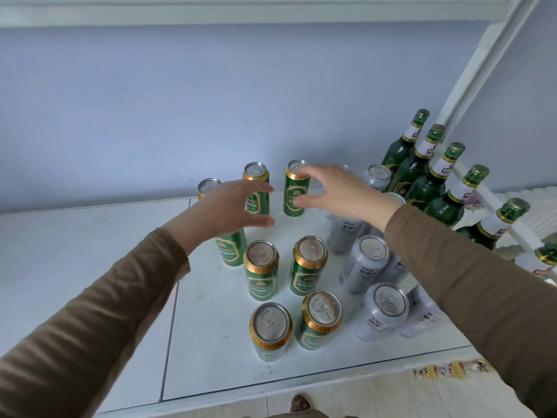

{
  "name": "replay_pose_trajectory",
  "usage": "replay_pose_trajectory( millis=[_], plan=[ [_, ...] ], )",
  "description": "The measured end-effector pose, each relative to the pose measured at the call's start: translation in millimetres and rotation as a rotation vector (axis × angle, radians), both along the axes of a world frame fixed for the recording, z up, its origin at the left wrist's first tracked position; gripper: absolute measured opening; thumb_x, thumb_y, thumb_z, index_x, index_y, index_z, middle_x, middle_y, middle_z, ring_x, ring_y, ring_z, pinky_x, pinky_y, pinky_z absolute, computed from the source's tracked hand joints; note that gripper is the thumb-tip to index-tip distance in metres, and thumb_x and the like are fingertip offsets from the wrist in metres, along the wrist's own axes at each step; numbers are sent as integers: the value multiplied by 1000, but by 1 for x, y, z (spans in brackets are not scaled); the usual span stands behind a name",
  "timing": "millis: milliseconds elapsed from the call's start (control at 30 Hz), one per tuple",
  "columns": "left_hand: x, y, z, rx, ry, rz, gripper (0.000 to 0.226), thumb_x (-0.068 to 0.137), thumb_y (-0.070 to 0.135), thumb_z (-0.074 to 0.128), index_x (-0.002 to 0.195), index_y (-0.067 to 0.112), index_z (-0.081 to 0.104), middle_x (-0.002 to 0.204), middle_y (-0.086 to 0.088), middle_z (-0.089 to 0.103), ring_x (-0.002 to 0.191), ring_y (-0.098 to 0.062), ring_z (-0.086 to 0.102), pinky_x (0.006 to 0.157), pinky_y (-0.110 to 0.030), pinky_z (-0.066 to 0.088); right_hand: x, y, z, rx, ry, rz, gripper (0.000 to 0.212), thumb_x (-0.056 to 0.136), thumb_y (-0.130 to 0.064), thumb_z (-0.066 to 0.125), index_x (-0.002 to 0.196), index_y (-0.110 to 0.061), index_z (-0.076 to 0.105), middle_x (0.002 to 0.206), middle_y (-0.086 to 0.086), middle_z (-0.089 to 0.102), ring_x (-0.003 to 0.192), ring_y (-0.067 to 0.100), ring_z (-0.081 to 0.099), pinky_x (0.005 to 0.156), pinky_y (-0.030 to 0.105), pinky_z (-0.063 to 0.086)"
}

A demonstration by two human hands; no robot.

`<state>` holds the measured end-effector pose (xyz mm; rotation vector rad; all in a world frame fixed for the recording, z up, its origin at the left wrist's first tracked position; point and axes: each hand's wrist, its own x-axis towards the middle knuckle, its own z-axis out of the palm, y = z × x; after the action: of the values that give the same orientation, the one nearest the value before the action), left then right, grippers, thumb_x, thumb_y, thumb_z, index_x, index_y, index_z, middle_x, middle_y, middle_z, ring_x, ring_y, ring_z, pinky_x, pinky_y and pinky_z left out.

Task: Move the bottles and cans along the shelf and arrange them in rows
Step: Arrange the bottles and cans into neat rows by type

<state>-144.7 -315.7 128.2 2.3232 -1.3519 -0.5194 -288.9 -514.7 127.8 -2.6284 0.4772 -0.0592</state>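
Several green beer cans stand in two columns on the white shelf point(90, 251), the nearest pair at the front point(270, 330). My left hand point(229, 209) is spread in a C shape around a back-row green can point(256, 175), thumb low and fingers high. My right hand point(340, 194) reaches to the neighbouring back-row green can point(297, 188), fingertips at its top rim and thumb at its side; no firm grip shows. Another green can point(208, 187) peeks out behind my left hand. Silver cans point(369, 260) stand to the right, partly hidden by my right arm.
Green glass bottles point(434, 179) with gold caps line up diagonally at the far right beside a white slanted shelf post point(482, 61). A pale blue wall backs the shelf. The shelf's front edge point(301, 384) runs above a tiled floor.
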Motion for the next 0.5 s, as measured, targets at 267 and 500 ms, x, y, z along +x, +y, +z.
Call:
replay_pose_trajectory(
  millis=[267, 500],
  plan=[
    [64, -56, -1, 12, -58, 44, 90, 77, 33, 84, 152, 30, 35, 151, -1, 44, 137, -22, 42, 107, -34, 34, 66, -54, -16, -17, 14, -77, 79, 86, -44, 75, 151, -18, 39, 154, 8, 41, 142, 25, 39, 111, 33, 32],
    [97, -99, -22, 191, -43, 23, 95, 76, 32, 85, 155, 31, 32, 153, -5, 42, 138, -27, 42, 109, -38, 35, 104, -76, -36, -12, 196, -64, 84, 85, -39, 78, 154, -19, 34, 155, 11, 38, 140, 31, 41, 110, 39, 38]
  ],
)
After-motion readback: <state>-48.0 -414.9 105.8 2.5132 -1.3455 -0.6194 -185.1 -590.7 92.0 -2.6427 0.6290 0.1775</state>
